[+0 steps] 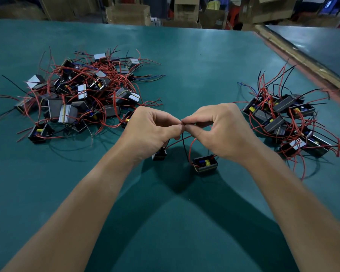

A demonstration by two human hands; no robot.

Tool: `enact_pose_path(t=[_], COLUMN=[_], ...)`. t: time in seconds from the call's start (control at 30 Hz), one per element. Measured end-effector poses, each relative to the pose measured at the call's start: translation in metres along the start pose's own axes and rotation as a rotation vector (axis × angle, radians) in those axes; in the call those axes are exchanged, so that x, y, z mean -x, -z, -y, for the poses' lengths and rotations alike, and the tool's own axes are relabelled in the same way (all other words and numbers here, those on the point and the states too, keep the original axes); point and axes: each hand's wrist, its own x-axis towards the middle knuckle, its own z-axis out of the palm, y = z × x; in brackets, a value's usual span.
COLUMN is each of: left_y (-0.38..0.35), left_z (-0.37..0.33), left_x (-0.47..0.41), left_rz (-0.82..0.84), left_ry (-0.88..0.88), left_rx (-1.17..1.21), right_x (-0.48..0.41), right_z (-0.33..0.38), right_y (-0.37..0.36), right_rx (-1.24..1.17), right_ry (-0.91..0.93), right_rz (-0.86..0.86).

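My left hand (151,130) and my right hand (220,130) meet above the green table (185,65), with the fingertips touching. Each hand pinches the thin wires (184,144) between thumb and forefinger. The wires hang down to two small black boxes. The right module (205,163) lies on the table just below the right hand, and the left module (159,155) is half hidden under the left hand. A big pile (82,95) lies on the left and a smaller pile (289,122) on the right.

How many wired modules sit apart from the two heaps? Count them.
2: left module partly under the left hand, right module below the right hand. Others could be hidden.
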Motion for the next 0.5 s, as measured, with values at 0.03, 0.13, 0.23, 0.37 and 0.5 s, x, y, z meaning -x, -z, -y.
enact_pose_path(t=[0.03, 0.13, 0.23, 0.37, 0.5], left_y=[0.0004, 0.0019, 0.0015, 0.0016, 0.0012], left_z=[0.0005, 0.0010, 0.0014, 0.0026, 0.0038], left_x=[-0.0004, -0.0007, -0.0008, -0.0009, -0.0002], left_rz=[0.008, 0.025, 0.022, 0.006, -0.022], left_ry=[-0.013, -0.081, -0.156, -0.188, -0.230], left_rx=[-0.008, -0.067, -0.178, -0.230, -0.301], right_x=[-0.0003, -0.0012, -0.0020, -0.0016, -0.0013], right_z=[0.0004, 0.0012, 0.0005, 0.0026, 0.0021], right_y=[0.0005, 0.0023, 0.0055, 0.0076, 0.0064], right_rx=[0.001, 0.006, -0.001, -0.017, -0.057], right_ry=[-0.007, -0.050, -0.112, -0.129, -0.163], right_rz=[0.008, 0.047, 0.062, 0.082, 0.095])
